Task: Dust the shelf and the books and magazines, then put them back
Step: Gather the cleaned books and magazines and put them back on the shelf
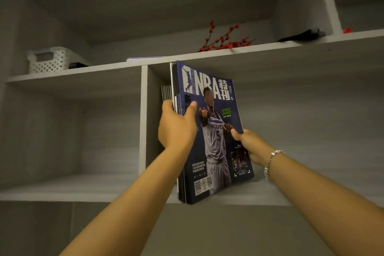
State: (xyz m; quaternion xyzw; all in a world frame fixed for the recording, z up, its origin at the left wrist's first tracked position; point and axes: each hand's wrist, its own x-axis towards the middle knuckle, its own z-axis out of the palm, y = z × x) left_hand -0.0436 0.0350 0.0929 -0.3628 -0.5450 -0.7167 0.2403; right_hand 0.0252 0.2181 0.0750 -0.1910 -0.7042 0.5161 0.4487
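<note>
The stack of magazines stands upright, long axis vertical, blue cover facing right, its bottom on the shelf front edge beside the divider; count unclear. The left hand grips its spine side, the right hand pinches its open edge.

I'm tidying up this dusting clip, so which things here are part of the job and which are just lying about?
Part of the job:
magazine stack, held upright by left hand and right hand
shelf
books behind

Just lying about:
white basket
red berry sprig
black item
</note>
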